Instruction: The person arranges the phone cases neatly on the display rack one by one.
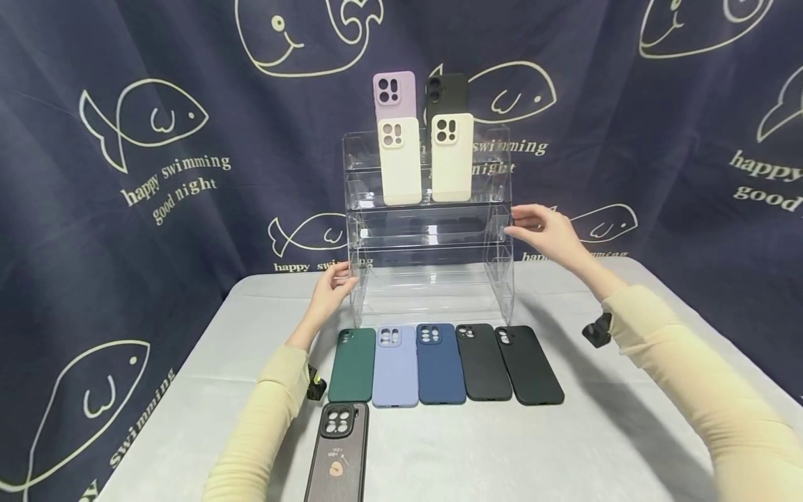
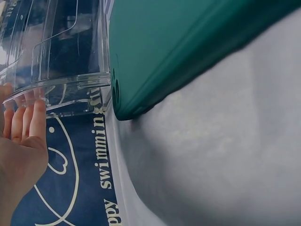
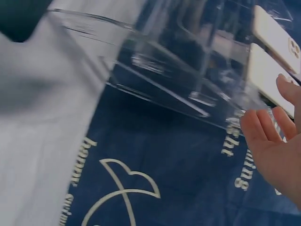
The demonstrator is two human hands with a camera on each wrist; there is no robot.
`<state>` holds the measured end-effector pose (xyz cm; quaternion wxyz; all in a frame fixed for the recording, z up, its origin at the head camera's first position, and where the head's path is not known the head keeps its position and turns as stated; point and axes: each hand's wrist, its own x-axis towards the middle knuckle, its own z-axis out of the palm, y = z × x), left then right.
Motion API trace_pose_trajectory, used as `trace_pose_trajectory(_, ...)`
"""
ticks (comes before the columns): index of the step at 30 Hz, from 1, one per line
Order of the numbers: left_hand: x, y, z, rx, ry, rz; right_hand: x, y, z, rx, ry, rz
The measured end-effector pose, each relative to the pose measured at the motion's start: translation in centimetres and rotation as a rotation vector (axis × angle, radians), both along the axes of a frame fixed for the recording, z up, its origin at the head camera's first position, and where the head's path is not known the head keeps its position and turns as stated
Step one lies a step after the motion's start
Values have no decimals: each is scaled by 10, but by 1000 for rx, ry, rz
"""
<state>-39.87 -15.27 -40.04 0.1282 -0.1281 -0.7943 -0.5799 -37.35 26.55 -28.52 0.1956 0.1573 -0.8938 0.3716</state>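
The clear stand (image 1: 429, 259) stands upright before you on the far part of the white table (image 1: 452, 457), with your hands well apart at its two sides. Your left hand (image 1: 330, 289) is low at the left edge, your right hand (image 1: 552, 234) higher at the right edge – thumb and fingers at the plastic on each side, though you cannot tell whether either one pinches it. On its upper tiers, a lilac case (image 1: 404, 94) and a black case (image 1: 456, 94) stand behind two cream cases (image 1: 453, 167). Just in front of the stand lie five more – a green case (image 1: 351, 373), a light blue case (image 1: 396, 376), a dark blue case (image 1: 442, 373) and two plain black cases (image 1: 486, 373) – with a printed case (image 1: 343, 460) near your left forearm
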Motion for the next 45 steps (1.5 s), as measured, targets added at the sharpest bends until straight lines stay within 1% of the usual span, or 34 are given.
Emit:
trace_pose_trajectory(6,0,0,-3,0,-31,-16,7,8,-29,9,-67,1)
trace_pose_trajectory(11,0,-1,-3,0,-16,-16,10,10,-48,4,-121,33)
trace_pose_trajectory(13,7,-1,3,7,-27,-24,10,9,-53,-4,-134,48)
trace_pose_trajectory(17,9,-4,4,26,-42,-46,11,7,-62,-38,-151,81)
trace_pose_trajectory(18,9,-5,4,21,-50,-48,11,6,-64,-49,-148,92)
trace_pose_trajectory(20,4,-7,-2,22,-48,-46,11,6,-69,-71,-138,112)
trace_pose_trajectory(24,5,-7,-2,10,-45,-45,11,6,-81,-83,-98,144)
trace_pose_trajectory(28,5,-6,-4,-2,-47,-57,13,6,-96,-39,-54,142)
trace_pose_trajectory(30,6,-6,-5,-5,-54,-64,14,7,-103,-17,-47,138)
trace_pose_trajectory(34,7,-6,-9,3,-62,-59,16,8,-115,-19,-35,138)
trace_pose_trajectory(36,7,-6,-10,2,-59,-62,16,8,-120,-22,-16,129)
trace_pose_trajectory(41,9,-4,-10,-7,-58,-84,17,10,-126,-9,43,87)
trace_pose_trajectory(45,11,-4,-8,4,-71,-86,17,10,-124,6,80,71)
